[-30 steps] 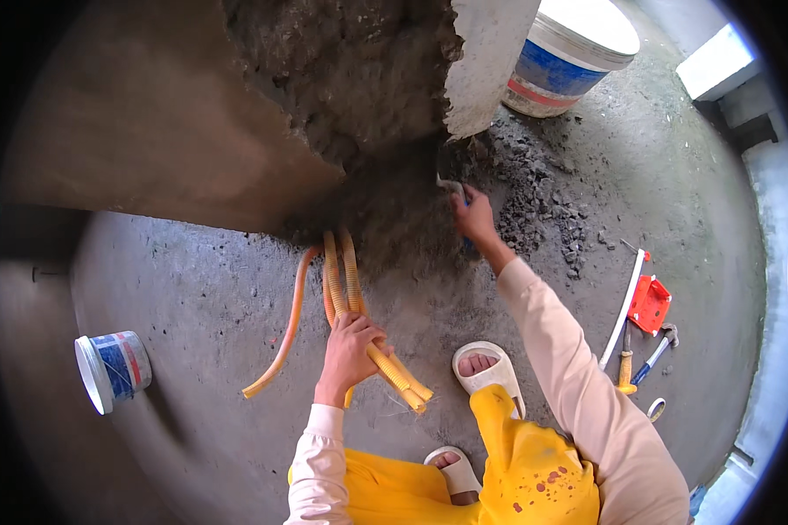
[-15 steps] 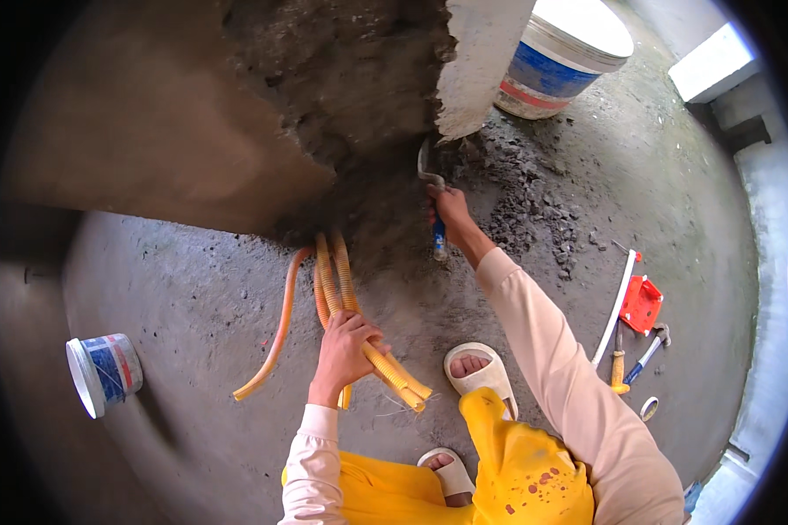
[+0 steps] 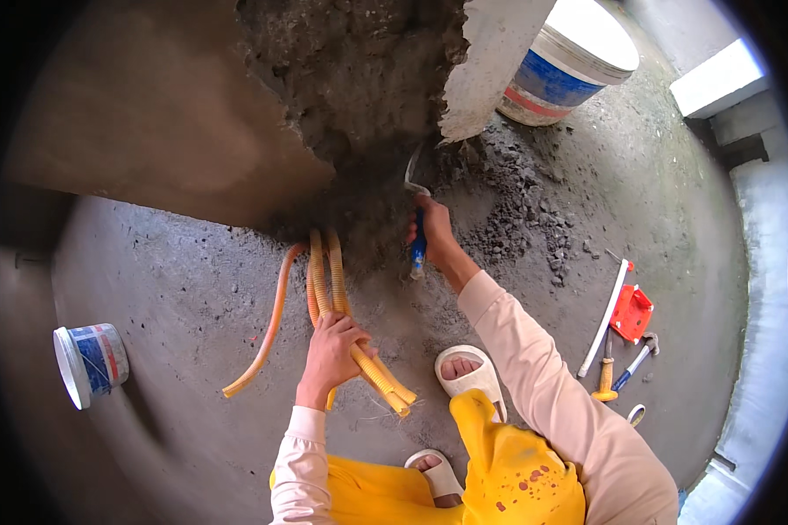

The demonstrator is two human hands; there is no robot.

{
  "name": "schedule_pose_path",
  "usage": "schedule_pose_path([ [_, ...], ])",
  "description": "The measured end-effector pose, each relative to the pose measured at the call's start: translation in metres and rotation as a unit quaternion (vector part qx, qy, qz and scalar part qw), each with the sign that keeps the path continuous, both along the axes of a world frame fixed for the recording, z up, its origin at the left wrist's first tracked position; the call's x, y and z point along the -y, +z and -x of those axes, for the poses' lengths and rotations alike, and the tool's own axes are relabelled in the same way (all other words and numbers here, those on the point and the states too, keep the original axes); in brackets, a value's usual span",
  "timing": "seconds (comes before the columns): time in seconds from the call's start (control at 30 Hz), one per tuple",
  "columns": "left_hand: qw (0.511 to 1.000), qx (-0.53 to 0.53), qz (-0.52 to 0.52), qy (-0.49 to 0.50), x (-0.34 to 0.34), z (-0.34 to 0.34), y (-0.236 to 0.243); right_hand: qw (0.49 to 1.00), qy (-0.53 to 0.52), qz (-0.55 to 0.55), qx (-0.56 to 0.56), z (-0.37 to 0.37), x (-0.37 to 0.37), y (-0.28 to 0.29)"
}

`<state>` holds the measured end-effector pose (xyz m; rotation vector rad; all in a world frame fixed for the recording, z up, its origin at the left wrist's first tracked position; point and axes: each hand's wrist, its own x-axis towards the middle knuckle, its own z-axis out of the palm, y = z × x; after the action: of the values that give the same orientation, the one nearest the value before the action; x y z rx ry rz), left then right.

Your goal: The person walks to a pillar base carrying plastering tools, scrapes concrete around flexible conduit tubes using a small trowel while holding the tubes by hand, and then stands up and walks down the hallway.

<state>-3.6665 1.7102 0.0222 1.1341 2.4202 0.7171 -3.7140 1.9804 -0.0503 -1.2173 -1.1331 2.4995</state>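
Observation:
My left hand (image 3: 331, 352) is closed around a bundle of yellow corrugated conduits (image 3: 335, 271), which run down from the foot of the wall; their cut ends (image 3: 398, 400) stick out past my fingers. One orange conduit (image 3: 267, 337) hangs apart to the left. In my right hand (image 3: 435, 229) is a trowel, gripped by its blue handle (image 3: 418, 254). Its bent metal neck (image 3: 418, 186) points up toward the rough, dark wall patch (image 3: 350, 79). The blade is seen nearly edge-on, close to the base of that patch, and I cannot tell whether it touches.
Crumbled mortar (image 3: 534, 219) lies right of the trowel. A large bucket (image 3: 556, 79) stands at the far right, and a smaller one (image 3: 105, 360) is tipped at the left. Toward the right lie a red plastic box (image 3: 631, 313), a hammer (image 3: 637, 360), a yellow-handled tool (image 3: 606, 378) and a white tube (image 3: 606, 319).
My right hand and the trowel have shifted slightly left and down from the pale wall edge. The left hand keeps hold of the conduits. The whole view has shifted a little.

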Motion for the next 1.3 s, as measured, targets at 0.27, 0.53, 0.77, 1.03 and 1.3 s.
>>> schedule_pose_path([
  [0.27, 1.000, -0.002, -0.001, 0.000, -0.014, 0.000, 0.003, 0.903, 0.170, -0.379, 0.113, -0.061, -0.076, -0.001],
  [0.53, 1.000, 0.009, 0.027, -0.001, -0.019, 0.002, 0.006, 0.823, 0.308, -0.454, 0.145, -0.047, -0.109, 0.020],
  [0.77, 1.000, 0.011, 0.025, 0.007, -0.021, -0.001, 0.006, 0.728, 0.266, -0.632, 0.010, -0.072, -0.106, -0.023],
  [1.03, 1.000, 0.008, 0.017, 0.008, -0.019, 0.001, 0.014, 0.894, 0.163, -0.408, 0.091, -0.060, -0.084, -0.013],
  [1.3, 1.000, 0.007, 0.016, -0.004, -0.017, 0.001, 0.010, 0.764, 0.151, -0.621, 0.089, -0.057, -0.097, -0.028],
])
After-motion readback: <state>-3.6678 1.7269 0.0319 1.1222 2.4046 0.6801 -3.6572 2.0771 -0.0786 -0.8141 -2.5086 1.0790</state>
